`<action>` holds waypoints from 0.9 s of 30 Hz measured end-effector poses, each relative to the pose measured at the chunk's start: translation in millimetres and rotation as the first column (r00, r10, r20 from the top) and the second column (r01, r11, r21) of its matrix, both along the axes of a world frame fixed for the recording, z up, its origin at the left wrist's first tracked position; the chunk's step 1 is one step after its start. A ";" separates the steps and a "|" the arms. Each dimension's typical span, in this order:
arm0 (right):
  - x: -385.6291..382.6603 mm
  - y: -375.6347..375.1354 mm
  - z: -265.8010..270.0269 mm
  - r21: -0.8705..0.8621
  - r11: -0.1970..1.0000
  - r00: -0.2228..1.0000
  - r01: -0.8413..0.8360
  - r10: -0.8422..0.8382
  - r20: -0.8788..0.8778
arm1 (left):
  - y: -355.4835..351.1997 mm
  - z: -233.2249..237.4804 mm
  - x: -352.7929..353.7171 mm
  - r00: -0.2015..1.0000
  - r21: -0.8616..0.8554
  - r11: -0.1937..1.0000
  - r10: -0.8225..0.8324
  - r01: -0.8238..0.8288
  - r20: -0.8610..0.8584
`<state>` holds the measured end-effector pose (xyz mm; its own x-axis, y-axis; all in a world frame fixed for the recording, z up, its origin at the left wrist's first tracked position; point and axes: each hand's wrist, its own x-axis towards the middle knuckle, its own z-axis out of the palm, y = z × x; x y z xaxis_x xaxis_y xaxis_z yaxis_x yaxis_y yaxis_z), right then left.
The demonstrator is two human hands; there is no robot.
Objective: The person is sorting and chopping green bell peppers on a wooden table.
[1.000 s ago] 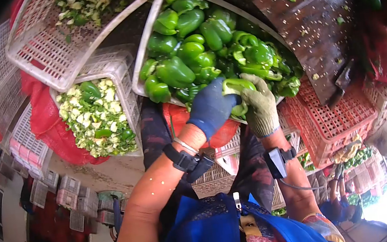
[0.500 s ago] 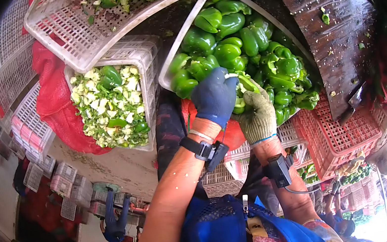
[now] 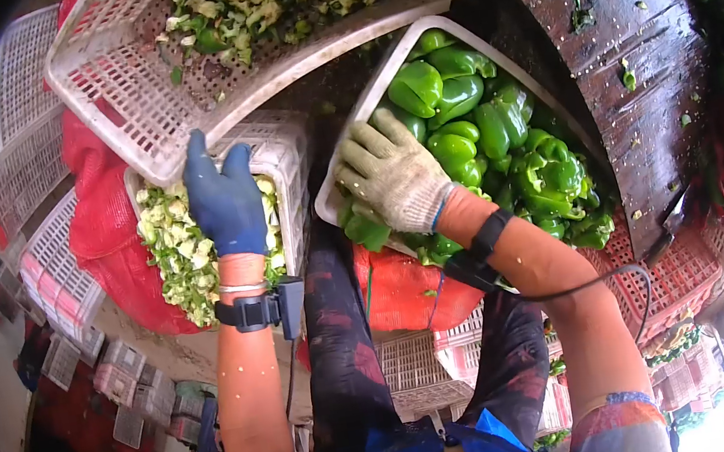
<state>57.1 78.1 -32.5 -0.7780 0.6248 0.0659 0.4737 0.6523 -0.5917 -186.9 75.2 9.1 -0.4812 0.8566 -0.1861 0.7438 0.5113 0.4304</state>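
Blue-gloved, my left hand [image 3: 225,200] hangs with fingers spread over the crate of pepper trimmings [image 3: 282,158], just left of the pepper tray [image 3: 376,83]. My knit-gloved right hand [image 3: 392,175] curls over that tray's near corner, on the green peppers [image 3: 448,110]; I cannot tell whether it grips 1. Beyond the tray, 1 tilted basket [image 3: 127,93] holds more trimmings.

Right hand [image 3: 392,175] hid near rim of pepper crate [image 3: 377,74]; its grip couldn't be told. Top basket [image 3: 128,102] ran past the edge.
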 end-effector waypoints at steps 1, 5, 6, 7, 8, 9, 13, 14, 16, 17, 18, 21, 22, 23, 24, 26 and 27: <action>-1.2 1.5 0.5 -0.008 1.000 0.999 0.030 -0.030 -0.028 | -11.9 -0.9 5.9 1.000 -0.053 0.999 -0.003 0.004 0.026; 0.7 4.4 13.0 -0.164 0.986 0.995 -0.016 0.032 0.091 | -20.1 0.3 42.5 0.982 -0.118 0.992 -0.011 0.033 0.188; 3.5 4.1 13.3 -0.244 0.970 0.987 -0.019 0.057 0.150 | -37.6 -29.8 36.3 0.956 -0.022 0.999 0.035 -0.030 0.291; 16.0 -2.6 14.7 -0.114 0.992 0.998 0.055 -0.060 -0.034 | -43.4 -29.6 42.2 0.970 -0.074 0.997 0.031 -0.014 0.243; 27.9 -4.6 32.2 -0.139 0.979 0.981 0.151 -0.165 -0.100 | -45.9 -26.8 52.4 0.932 -0.070 0.994 0.106 -0.087 0.346; 47.8 15.8 68.3 -0.263 0.957 0.985 0.126 -0.153 -0.082 | -46.0 -20.3 63.6 0.941 -0.069 0.996 0.082 -0.063 0.329; 159.5 15.7 112.3 -0.216 0.829 0.841 0.515 -0.538 -0.056 | 2.2 -7.2 124.4 0.957 0.075 0.956 -0.287 0.284 0.045; 196.2 14.6 119.0 -0.234 0.769 0.795 0.595 -0.606 0.027 | 31.3 -4.4 151.7 0.931 0.096 0.927 -0.359 0.363 -0.059; 262.9 10.6 119.5 0.016 0.663 0.662 0.749 -0.748 0.039 | 94.8 5.4 202.2 0.873 0.202 0.851 -0.482 0.485 -0.069; 293.1 17.1 127.5 0.056 0.617 0.611 0.785 -0.786 0.089 | 126.0 5.0 226.2 0.828 0.192 0.806 -0.538 0.560 -0.155; 321.2 30.4 131.8 0.095 0.569 0.556 0.817 -0.820 0.135 | 156.2 4.2 248.2 0.774 0.172 0.759 -0.586 0.628 -0.241; 394.3 90.7 124.3 0.343 0.487 0.496 0.803 -0.866 0.066 | 220.2 0.7 311.8 0.701 0.117 0.728 -0.584 0.675 -0.409; 414.1 121.3 129.9 0.375 0.477 0.483 0.795 -0.872 0.084 | 232.7 -3.7 327.6 0.678 0.087 0.731 -0.574 0.677 -0.459; 435.3 150.4 123.0 0.481 0.434 0.459 0.762 -0.886 0.072 | 240.0 -7.4 338.0 0.649 0.050 0.735 -0.562 0.676 -0.512; 453.4 180.7 115.2 0.580 0.389 0.441 0.716 -0.896 0.057 | 244.1 -8.6 345.0 0.647 0.041 0.736 -0.566 0.676 -0.512; 460.7 243.1 136.3 0.506 0.429 0.269 0.749 -0.893 0.360 | 243.9 -7.2 345.9 0.640 0.003 0.744 -0.572 0.668 -0.513; 471.3 262.9 117.7 0.608 0.452 0.241 0.653 -0.885 0.398 | 244.5 -8.1 344.8 0.639 -0.028 0.746 -0.588 0.665 -0.496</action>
<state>528.3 341.0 85.2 0.1731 0.9782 0.1152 0.9650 -0.1918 0.1790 157.8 319.6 1.0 0.1901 0.9803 0.0538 0.9818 -0.1898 -0.0099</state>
